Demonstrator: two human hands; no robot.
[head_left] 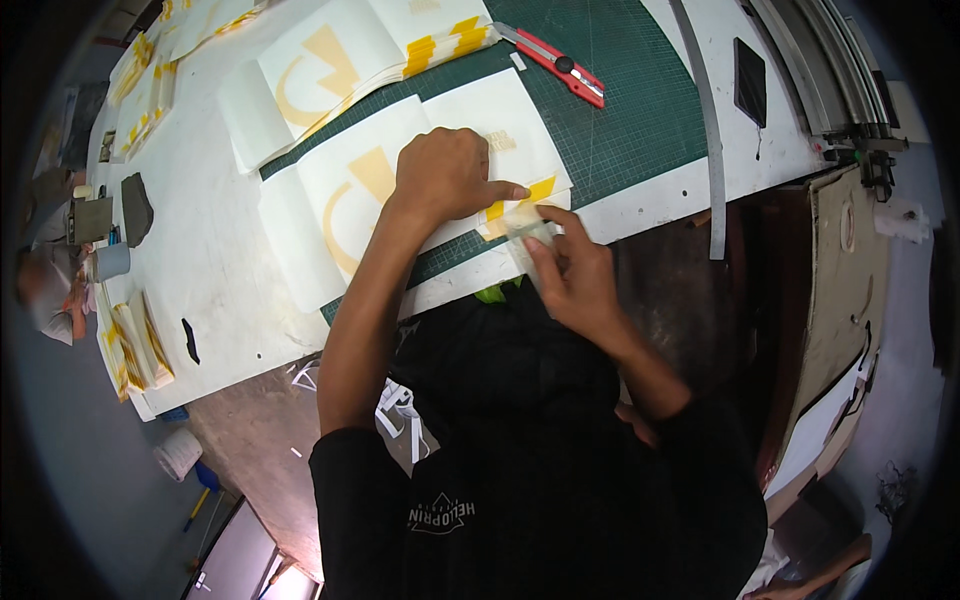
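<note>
My left hand (pixel 445 175) presses down on a white printed sheet (pixel 335 185) with pale orange shapes and yellow edge stripes. Its fingers are curled under and its thumb stretches toward the striped edge; what the fingers may hold is hidden. Just right of it, my right hand (pixel 578 275) pinches a pale translucent piece (pixel 524 222) between thumb and forefinger. That piece touches the sheet's near right corner, over the yellow stripe (pixel 541 188). Beneath the sheet lies a green cutting mat (pixel 640 110). A red utility knife (pixel 565 68) rests on the mat beyond my hands.
Behind the sheet lies a stack of similar printed sheets (pixel 265 95), and more bundles (pixel 140 345) sit at the table's left. A long metal ruler (pixel 707 120) and a dark phone-like slab (pixel 750 85) lie rightward on the white table (pixel 235 270). Another person (pixel 55 285) is at far left.
</note>
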